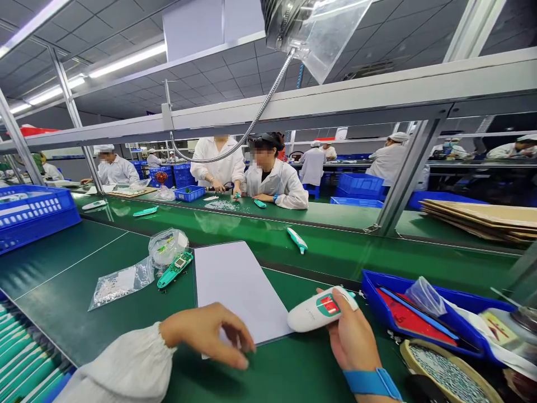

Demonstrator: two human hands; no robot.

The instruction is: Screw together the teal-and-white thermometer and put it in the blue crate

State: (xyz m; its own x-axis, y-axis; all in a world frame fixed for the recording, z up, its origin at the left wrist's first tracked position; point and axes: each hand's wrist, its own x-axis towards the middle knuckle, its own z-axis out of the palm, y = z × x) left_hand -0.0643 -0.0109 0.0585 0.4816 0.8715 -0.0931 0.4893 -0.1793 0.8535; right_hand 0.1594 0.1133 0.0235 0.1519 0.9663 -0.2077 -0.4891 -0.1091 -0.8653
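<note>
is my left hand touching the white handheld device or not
Apart. The head view shows the left hand resting over the white sheet, with bare sheet between it and the white handheld device, which the right hand holds.

left hand (210,331) hangs palm down, fingers curled loosely, white sleeve on its forearm. right hand (350,336) is raised, thumb up, fingers clasped, blue wristband at the wrist.

Position: worn on the person's head, above the green bench (75,291).
Facing: forward and slightly down, across the conveyor (335,246) toward the workers opposite.
Nearness: close over both hands.
</note>
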